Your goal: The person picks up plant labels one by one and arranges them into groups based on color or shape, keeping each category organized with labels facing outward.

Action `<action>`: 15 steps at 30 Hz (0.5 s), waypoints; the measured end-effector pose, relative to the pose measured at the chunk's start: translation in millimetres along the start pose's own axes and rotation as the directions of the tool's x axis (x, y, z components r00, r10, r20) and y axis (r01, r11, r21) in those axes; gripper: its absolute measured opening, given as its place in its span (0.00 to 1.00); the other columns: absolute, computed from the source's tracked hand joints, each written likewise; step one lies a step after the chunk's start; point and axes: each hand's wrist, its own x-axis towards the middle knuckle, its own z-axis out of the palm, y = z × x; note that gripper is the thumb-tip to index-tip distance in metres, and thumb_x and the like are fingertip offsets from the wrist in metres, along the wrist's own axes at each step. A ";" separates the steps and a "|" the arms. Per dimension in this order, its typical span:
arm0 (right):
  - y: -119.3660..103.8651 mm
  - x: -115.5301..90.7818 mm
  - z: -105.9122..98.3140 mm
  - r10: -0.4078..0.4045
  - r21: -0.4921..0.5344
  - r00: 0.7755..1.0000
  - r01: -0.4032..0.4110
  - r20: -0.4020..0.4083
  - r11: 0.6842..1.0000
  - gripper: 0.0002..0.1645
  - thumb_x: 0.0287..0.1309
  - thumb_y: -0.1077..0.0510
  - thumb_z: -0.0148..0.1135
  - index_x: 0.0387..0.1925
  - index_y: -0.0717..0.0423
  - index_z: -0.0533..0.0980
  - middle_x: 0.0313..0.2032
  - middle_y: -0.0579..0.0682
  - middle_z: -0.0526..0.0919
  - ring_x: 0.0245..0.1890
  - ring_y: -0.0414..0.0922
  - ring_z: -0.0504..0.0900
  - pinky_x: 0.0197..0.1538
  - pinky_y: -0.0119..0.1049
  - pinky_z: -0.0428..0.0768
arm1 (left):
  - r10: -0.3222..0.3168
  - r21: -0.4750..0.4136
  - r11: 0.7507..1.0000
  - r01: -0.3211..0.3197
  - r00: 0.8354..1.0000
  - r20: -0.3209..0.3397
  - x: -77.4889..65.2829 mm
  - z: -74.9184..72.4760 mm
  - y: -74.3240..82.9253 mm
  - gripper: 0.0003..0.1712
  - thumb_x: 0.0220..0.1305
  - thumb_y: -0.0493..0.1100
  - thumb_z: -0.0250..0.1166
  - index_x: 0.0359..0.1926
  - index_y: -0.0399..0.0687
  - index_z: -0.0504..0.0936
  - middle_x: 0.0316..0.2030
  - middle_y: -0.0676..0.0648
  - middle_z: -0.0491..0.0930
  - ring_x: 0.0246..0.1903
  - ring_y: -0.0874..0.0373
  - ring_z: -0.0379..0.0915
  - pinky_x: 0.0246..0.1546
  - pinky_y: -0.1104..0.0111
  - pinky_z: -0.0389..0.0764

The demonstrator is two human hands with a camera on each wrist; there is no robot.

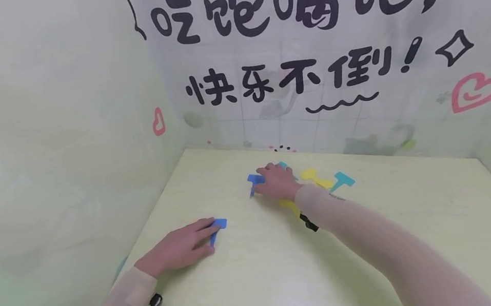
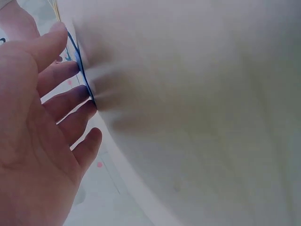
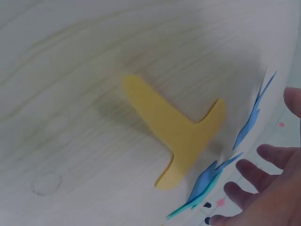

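Observation:
Flat T-shaped plant labels in blue, yellow and teal lie on the table. My left hand (image 1: 178, 246) rests its fingertips on a blue label (image 1: 220, 223) left of the middle; in the left wrist view, straight fingers touch that label's thin edge (image 2: 81, 63). Farther back, my right hand (image 1: 275, 180) reaches over another blue label (image 1: 254, 178), its fingers loosely bent. Partly behind this hand shows a teal label (image 1: 283, 164). A yellow label (image 3: 181, 134) lies under the right wrist, and blue labels (image 3: 250, 123) stand out near the fingertips.
Right of the right hand lie yellow labels (image 1: 309, 174) and a teal label (image 1: 343, 179). The pale wooden table (image 1: 254, 286) meets a wall sheet (image 1: 279, 128) with large dark writing. Something teal (image 1: 120, 268) shows at the table's left edge, beside the left sleeve.

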 end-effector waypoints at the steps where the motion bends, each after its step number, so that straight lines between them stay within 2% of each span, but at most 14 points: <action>1: -0.6 0.6 1.7 0.017 0.003 1.000 -0.017 0.007 1.000 0.45 0.65 0.28 0.53 0.75 0.46 0.63 0.68 0.56 0.68 0.67 0.59 0.65 0.67 0.68 0.57 | 0.000 -0.001 1.000 0.000 1.000 0.000 -0.6 1.1 -1.6 0.36 0.72 0.59 0.60 0.75 0.52 0.66 0.75 0.43 0.60 0.71 0.43 0.59 0.65 0.47 0.70; 4: -1.7 3.1 6.7 0.050 0.007 0.999 -0.050 0.003 0.999 0.51 0.61 0.23 0.53 0.76 0.46 0.61 0.71 0.57 0.64 0.71 0.61 0.60 0.68 0.72 0.49 | 0.003 -0.002 1.000 -0.003 1.000 -0.005 -1.9 3.2 -5.4 0.37 0.72 0.60 0.61 0.76 0.53 0.65 0.75 0.44 0.59 0.72 0.43 0.58 0.65 0.46 0.69; 7: -1.5 5.6 10.2 0.074 0.023 0.997 -0.074 -0.023 0.997 0.53 0.58 0.22 0.55 0.76 0.46 0.62 0.72 0.57 0.62 0.72 0.63 0.56 0.69 0.73 0.46 | 0.006 -0.002 1.000 -0.006 1.000 -0.006 -1.5 3.4 -7.1 0.37 0.71 0.61 0.61 0.76 0.54 0.65 0.75 0.45 0.59 0.72 0.44 0.57 0.65 0.47 0.69; 15: 0.9 10.7 13.4 0.079 -0.013 0.996 -0.080 -0.038 0.997 0.56 0.52 0.19 0.59 0.74 0.47 0.65 0.70 0.59 0.65 0.70 0.64 0.59 0.66 0.74 0.50 | 0.021 -0.010 1.000 -0.021 1.000 -0.001 2.3 -1.4 -6.6 0.37 0.71 0.60 0.61 0.75 0.54 0.67 0.75 0.45 0.61 0.72 0.42 0.58 0.65 0.44 0.68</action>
